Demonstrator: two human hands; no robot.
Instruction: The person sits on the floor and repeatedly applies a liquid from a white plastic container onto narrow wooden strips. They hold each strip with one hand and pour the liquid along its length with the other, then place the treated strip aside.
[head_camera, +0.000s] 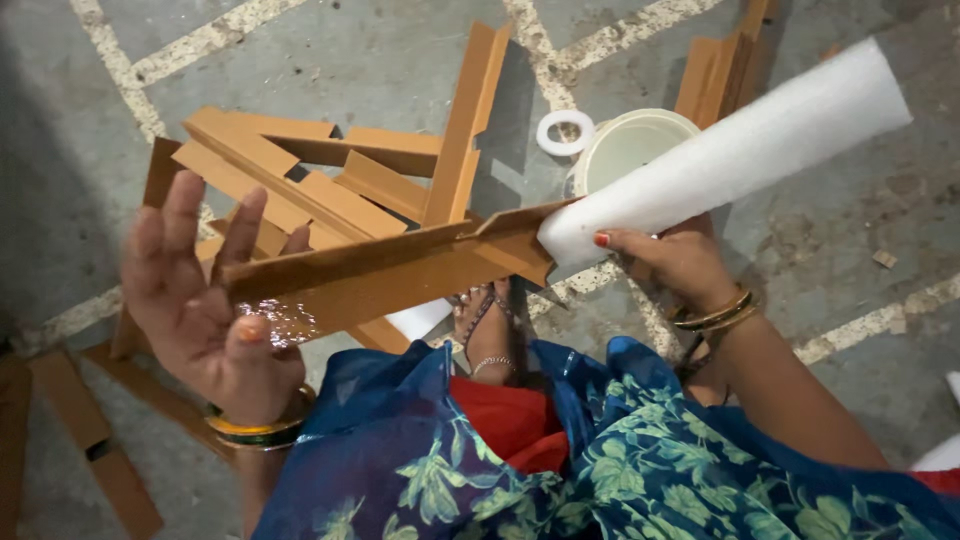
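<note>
Floor (380, 60): grey concrete crossed by pale painted lines; it carries everything below the hands.
Clothing (600, 460): blue fabric with a green leaf print over a red layer fills the lower edge of the view; a sandalled foot (490, 325) with an anklet shows just above it.
Foam sheet (730, 155): white, rolled round the right end of the cardboard strip into a tube that slants up toward the upper right corner of the view.
Cardboard strip (400, 265): long brown L-shaped corner piece, held in the air nearly level, running from the left palm to the mouth of the foam tube.
Cardboard pile (330, 180): more brown angle pieces lying crossed on the floor behind the strip, one standing upright; further lengths lie along the left edge of the floor.
Left hand (205, 300): palm up, fingers spread and straight, not closed on anything; the strip's left end rests against the fingers. Yellow and green bangles at the wrist.
Right hand (675, 260): fingers curled tight on the lower end of the foam sheet where it wraps the strip, so the strip enters the grip from the left. Gold bangles at the wrist.
Bucket (625, 145): white, round, on the floor behind the foam.
Tape ring (565, 132): small, white, just left of the bucket.
</note>
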